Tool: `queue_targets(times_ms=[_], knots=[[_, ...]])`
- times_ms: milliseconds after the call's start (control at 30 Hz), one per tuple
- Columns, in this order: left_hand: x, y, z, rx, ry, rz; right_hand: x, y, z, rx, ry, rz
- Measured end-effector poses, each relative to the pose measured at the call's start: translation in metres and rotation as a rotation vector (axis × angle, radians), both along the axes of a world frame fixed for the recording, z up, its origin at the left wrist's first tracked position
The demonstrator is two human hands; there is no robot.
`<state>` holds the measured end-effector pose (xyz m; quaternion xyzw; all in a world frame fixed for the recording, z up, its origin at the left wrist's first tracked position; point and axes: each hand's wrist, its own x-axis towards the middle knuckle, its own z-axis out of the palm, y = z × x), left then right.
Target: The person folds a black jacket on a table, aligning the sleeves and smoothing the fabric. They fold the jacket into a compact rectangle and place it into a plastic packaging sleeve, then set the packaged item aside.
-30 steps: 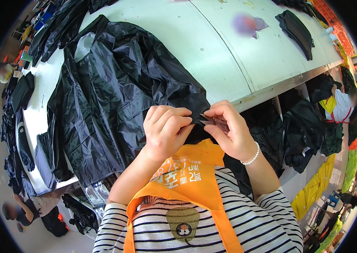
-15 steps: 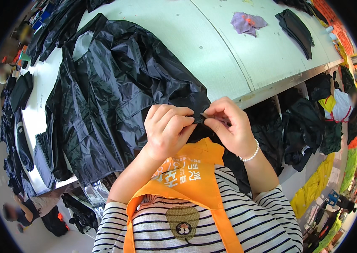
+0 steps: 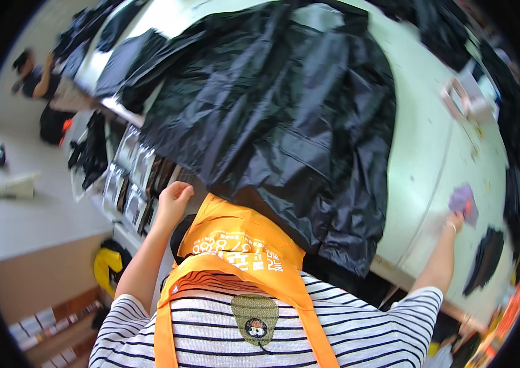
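A shiny black jacket [image 3: 309,141] lies spread over the pale table in front of me, its lower edge hanging over the near side. My left hand [image 3: 176,195] hovers off the table's near edge, left of the jacket's hem, fingers curled in and nothing visible in them. Far out to the right, my right arm is stretched over the table. There my right hand [image 3: 454,219] has its fingers closed at the edge of a crumpled purple cloth [image 3: 463,201] with an orange patch; the fingertips are small and partly hidden.
A folded black garment [image 3: 484,260] lies right of my right hand. Farther back on the pale table [image 3: 419,141] stands a white and pinkish box-like item [image 3: 471,101]. Transparent packages [image 3: 128,162] fill a shelf below the table at left. Another person [image 3: 42,80] is at the far left.
Both hands have left the jacket's edge, where they were pinching the black fabric. My right hand has reached out to the purple cloth; my left has moved left. The view has turned left.
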<state>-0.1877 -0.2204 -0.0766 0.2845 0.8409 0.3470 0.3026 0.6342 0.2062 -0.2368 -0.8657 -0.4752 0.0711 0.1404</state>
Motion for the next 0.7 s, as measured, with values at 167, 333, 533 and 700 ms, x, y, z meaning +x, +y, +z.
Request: queue_targets(times_ms=[167, 333, 533, 700], knots=[[-0.028, -0.023, -0.023, -0.110, -0.456, 0.386, -0.038, 0.066, 0.036, 0.224, -0.070, 0.064], [-0.036, 0.007, -0.064, -0.066, -0.805, 0.528, -0.409, -0.016, 0.161, 0.286, 0.747, 0.918], [-0.038, 0.057, -0.093, 0.271, -1.252, 0.321, -0.681, -0.174, 0.147, -0.050, 0.834, 1.525], [-0.047, 0.054, -0.065, 0.341, -1.684, 0.246, -0.757, -0.213, 0.141, -0.437, 0.344, 1.348]])
